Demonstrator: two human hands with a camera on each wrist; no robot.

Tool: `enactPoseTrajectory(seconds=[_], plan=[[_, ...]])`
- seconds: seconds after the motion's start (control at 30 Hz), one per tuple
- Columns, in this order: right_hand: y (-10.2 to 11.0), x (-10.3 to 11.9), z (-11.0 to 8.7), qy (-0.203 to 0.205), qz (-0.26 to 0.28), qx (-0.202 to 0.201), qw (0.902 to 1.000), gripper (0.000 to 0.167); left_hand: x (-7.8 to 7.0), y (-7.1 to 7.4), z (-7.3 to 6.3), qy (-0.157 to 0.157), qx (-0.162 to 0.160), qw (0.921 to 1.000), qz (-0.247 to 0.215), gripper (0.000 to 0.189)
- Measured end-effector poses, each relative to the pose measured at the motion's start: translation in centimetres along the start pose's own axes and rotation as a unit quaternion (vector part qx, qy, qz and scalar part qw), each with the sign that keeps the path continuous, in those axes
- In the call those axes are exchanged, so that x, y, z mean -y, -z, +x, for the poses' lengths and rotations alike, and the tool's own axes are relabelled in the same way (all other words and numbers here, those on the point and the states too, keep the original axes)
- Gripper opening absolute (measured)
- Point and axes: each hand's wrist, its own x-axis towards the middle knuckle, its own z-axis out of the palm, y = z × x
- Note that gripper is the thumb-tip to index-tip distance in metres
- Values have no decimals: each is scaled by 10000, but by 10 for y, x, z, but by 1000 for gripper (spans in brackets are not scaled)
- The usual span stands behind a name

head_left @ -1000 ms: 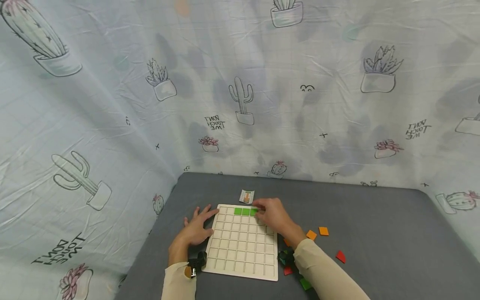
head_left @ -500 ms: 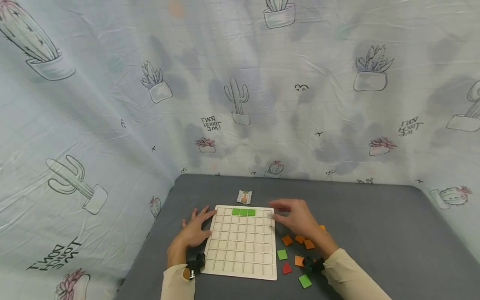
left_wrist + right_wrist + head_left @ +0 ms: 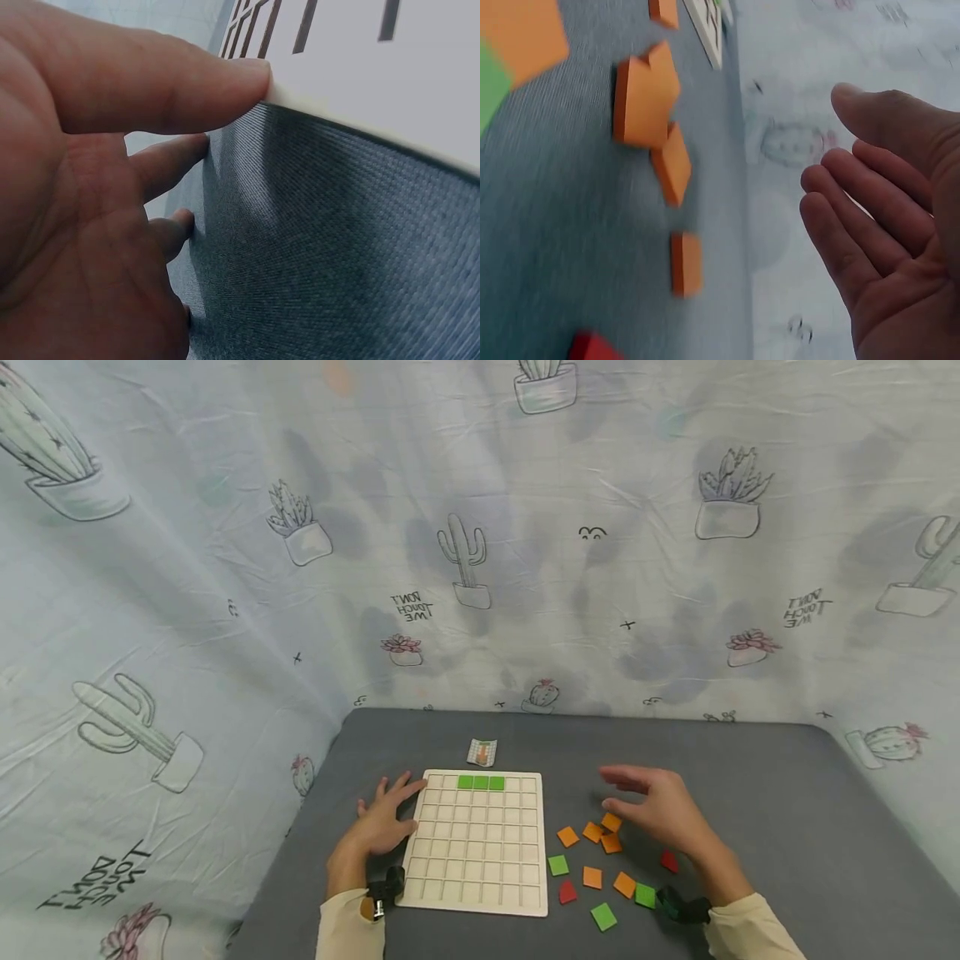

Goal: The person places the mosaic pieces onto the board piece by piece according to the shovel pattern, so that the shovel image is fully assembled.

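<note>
A pale wooden grid board [image 3: 480,832] lies on the grey table, with a row of green square tiles [image 3: 482,783] set in its far row. My left hand [image 3: 381,824] rests at the board's left side, fingers spread. In the left wrist view the thumb [image 3: 187,90] touches the edge of the board [image 3: 405,82]. My right hand [image 3: 656,806] is right of the board, above the table, holding nothing. Its fingers [image 3: 847,247] are loosely bent and apart from the thumb. Near it lie loose orange tiles [image 3: 592,877], also seen as orange tiles [image 3: 649,101] in the right wrist view.
A small printed card [image 3: 482,752] lies behind the board. Loose green tiles [image 3: 603,917] and red pieces [image 3: 567,892] are scattered to the board's right, one red piece [image 3: 670,861] under the right forearm. A cactus-print curtain [image 3: 570,568] hangs behind the table.
My right hand has left the row of green tiles and moved right, past the board's edge to over the loose tiles. The left hand stays at the board's side.
</note>
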Motion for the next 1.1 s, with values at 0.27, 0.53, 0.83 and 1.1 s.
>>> enactPoseTrajectory(seconds=[0.27, 0.53, 0.83, 1.1], plan=[[11, -19, -15, -167, -159, 53, 9997, 50, -2, 3, 4, 55, 27, 9999, 90, 71], [3, -33, -19, -195, -204, -4, 9996, 50, 5, 5, 0, 146, 48, 9998, 82, 73], [4, -46, -21, -446, -245, -2, 9987, 45, 3, 3, 0, 125, 56, 9999, 72, 73], [4, -57, -22, -597, -338, 55, 9976, 43, 0, 1, 2, 113, 103, 9999, 6, 73]])
